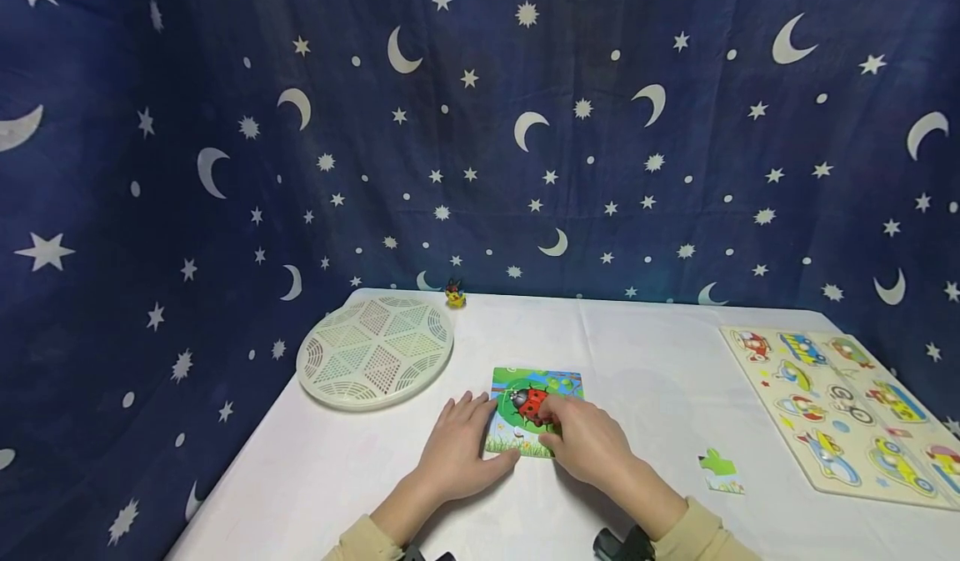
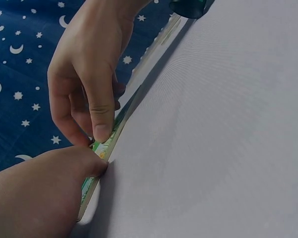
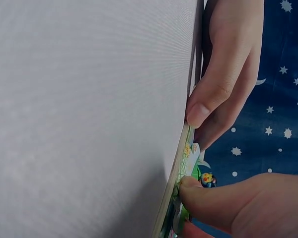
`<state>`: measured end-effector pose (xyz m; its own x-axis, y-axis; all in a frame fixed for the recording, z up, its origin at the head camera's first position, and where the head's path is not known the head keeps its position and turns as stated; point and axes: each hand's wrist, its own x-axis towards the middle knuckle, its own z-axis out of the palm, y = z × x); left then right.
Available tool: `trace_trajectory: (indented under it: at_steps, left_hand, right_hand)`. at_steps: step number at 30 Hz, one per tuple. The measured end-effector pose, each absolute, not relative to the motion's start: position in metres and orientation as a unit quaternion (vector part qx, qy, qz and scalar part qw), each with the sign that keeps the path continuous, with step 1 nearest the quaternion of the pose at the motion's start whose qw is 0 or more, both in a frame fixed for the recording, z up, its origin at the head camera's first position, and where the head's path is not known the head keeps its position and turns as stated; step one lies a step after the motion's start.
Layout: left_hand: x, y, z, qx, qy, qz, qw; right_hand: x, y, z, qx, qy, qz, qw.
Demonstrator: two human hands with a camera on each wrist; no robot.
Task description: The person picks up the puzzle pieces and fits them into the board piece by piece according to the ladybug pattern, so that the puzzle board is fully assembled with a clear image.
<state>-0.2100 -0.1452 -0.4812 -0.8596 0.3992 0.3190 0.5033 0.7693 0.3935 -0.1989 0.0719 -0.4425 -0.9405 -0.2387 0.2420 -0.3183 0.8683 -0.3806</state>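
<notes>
A small square ladybug puzzle [image 1: 517, 443] lies on the white table, with a red ladybug on a green round patch and grass along its near edge. My left hand [image 1: 462, 451] rests at its left side, fingers extended by the left edge and thumb at the near corner. Over the puzzle's right part, my right hand [image 1: 588, 440] pinches a puzzle piece [image 3: 194, 154], which sits tilted up from the board in the right wrist view. The fingers hide much of that piece. A loose green puzzle piece [image 1: 720, 471] lies to the right of my right forearm.
A round pale perforated board [image 1: 375, 353] lies at the back left. Behind it stands a small yellow figurine [image 1: 455, 294]. On the right is a wooden board [image 1: 817, 403] with vehicle pictures. A dark blue star-and-moon curtain [image 1: 480, 127] hangs along the table's far and left sides.
</notes>
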Motion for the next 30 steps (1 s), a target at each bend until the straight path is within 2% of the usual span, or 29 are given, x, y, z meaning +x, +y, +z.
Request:
trace_trajectory:
  at_steps: [16,30]
  left_hand:
    - [-0.2101,-0.1462,-0.48,-0.242,-0.935,-0.236,0.108]
    - [-0.2088,-0.1452,-0.4786,-0.243,-0.932,-0.247,0.103]
  right_hand:
    - [-0.2013,0.0724,-0.4441,0.15,-0.958,0.237,0.066]
    - [-0.1939,0.0754,-0.4418,0.165,-0.958,0.218,0.092]
